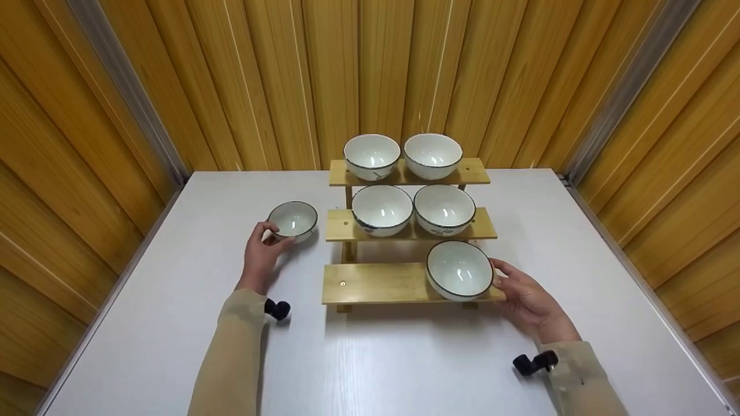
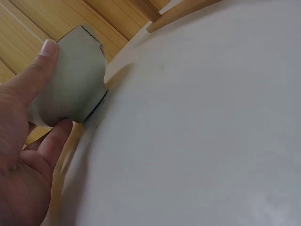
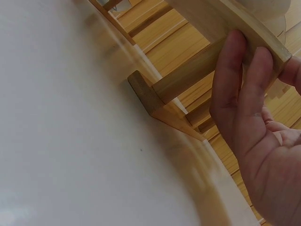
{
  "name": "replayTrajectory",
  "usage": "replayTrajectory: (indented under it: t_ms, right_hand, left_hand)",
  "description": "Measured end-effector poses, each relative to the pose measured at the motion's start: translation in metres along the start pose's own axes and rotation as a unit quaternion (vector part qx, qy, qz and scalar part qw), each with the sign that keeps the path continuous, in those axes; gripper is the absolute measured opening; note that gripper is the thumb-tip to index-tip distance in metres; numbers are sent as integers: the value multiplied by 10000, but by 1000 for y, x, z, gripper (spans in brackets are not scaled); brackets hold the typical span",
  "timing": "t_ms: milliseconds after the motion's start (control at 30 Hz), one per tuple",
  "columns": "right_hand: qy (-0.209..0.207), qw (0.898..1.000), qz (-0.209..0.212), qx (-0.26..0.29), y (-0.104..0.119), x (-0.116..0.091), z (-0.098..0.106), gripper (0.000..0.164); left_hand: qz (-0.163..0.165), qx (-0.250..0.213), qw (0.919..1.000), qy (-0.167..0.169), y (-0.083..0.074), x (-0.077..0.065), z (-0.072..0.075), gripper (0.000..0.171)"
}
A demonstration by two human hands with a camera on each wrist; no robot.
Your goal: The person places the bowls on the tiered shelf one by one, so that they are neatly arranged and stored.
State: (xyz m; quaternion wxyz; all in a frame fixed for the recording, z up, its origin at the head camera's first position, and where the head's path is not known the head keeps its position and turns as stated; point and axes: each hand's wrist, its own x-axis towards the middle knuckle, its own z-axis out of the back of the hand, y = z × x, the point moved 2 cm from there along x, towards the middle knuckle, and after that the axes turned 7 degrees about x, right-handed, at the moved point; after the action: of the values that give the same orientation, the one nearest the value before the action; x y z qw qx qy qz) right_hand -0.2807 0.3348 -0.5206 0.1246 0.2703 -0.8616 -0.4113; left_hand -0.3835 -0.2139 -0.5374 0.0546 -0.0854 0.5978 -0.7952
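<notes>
My left hand [image 1: 266,254] grips a small white bowl [image 1: 296,219] with a dark rim, left of the wooden rack. The left wrist view shows the thumb on one side of this bowl [image 2: 77,75] and fingers low on its other side; its foot is at or close to the tabletop. At the rack's lowest board [image 1: 376,283], my right hand [image 1: 529,300] holds the right end. Two fingertips [image 3: 230,47] press the board's underside in the right wrist view. Beside that hand, a larger white bowl [image 1: 461,270] sits on the board's right part.
Two white bowls [image 1: 383,211] stand on the middle board [image 1: 341,226], and two more [image 1: 372,157] on the top board [image 1: 477,172]. The rack stands on a white table [image 1: 347,358]. Wood-patterned panels [image 1: 329,75] enclose the back and sides.
</notes>
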Motion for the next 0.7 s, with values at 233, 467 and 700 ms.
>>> replayTrajectory:
  t_ms: [233,467,700]
  right_hand:
    - [-120,9999,-46,-78,0,-1,0,42]
    - [37,9999,-37,116,0,-1,0,45]
    - [421,9990,-1,173,0,1,0,48]
  left_hand:
    - [6,-64,9999,134,-14,-12,10,44]
    - [-314,226,9988,285,-40,-30,22,46]
    - [-442,414,9970,473,-67,-61,33,44]
